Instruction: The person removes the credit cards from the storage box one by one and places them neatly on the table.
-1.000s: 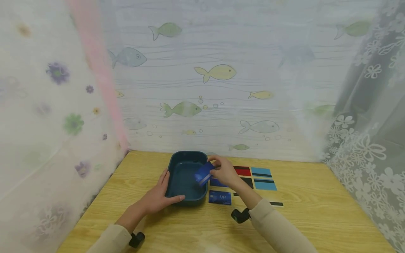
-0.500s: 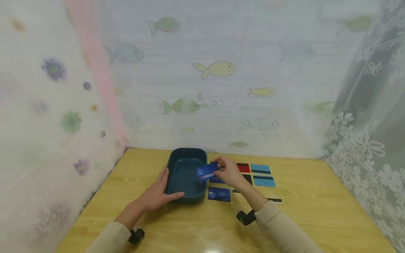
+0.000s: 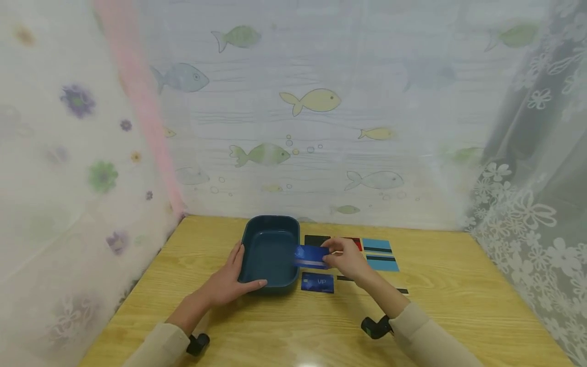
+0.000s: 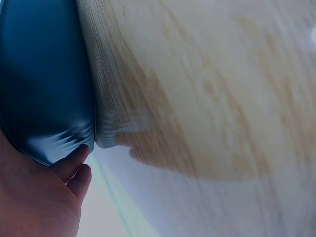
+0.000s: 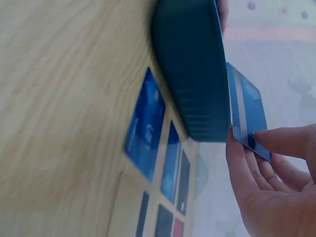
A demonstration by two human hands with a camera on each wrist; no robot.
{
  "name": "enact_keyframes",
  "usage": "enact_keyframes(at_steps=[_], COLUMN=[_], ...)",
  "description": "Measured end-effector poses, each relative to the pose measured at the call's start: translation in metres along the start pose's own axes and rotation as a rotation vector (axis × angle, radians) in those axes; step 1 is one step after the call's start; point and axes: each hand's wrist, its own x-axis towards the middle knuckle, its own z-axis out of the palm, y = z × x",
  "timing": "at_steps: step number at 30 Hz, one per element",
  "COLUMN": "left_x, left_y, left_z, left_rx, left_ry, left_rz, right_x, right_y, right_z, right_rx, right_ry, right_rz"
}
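Note:
A deep blue rectangular dish [image 3: 270, 286] stands at the middle of the wooden table. My left hand [image 3: 224, 283] rests against its left side with straight fingers, the thumb along the front; the left wrist view shows fingers at the dish [image 4: 44, 64]. My right hand [image 3: 347, 260] pinches a blue plastic card [image 3: 312, 256] with a pale stripe, thumb on one face and fingers behind. The card is above the table at the dish's right rim, close beside it in the right wrist view. A blue VIP card [image 3: 317, 282] lies flat below it.
Right of the dish lie more cards: a black card [image 3: 316, 239], a red card [image 3: 356, 243] partly behind my hand, and two light blue cards [image 3: 382, 262] with dark stripes. Pale cards with dark stripes [image 3: 402, 291] lie nearer me. A fish-patterned curtain [image 3: 321, 153] hangs behind the table.
My right hand has moved right, carrying the blue card from over the dish to its right rim, and the card has turned more level. My left hand stays against the dish.

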Motion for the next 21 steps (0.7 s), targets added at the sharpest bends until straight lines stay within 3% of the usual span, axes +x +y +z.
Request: enact_keyframes(at_steps=[11, 21], left_x=[0.0, 0.0], left_y=[0.001, 0.001], left_z=[-0.003, 0.001], left_rx=[0.008, 0.003], left_ry=[0.001, 0.003], left_rz=[-0.009, 0.0], right_x=[-0.032, -0.056], right_y=[0.016, 0.039], right_z=[-0.009, 0.01], right_rx=[0.089, -0.034], right_ry=[-0.096, -0.161], right_rz=[0.046, 0.049])
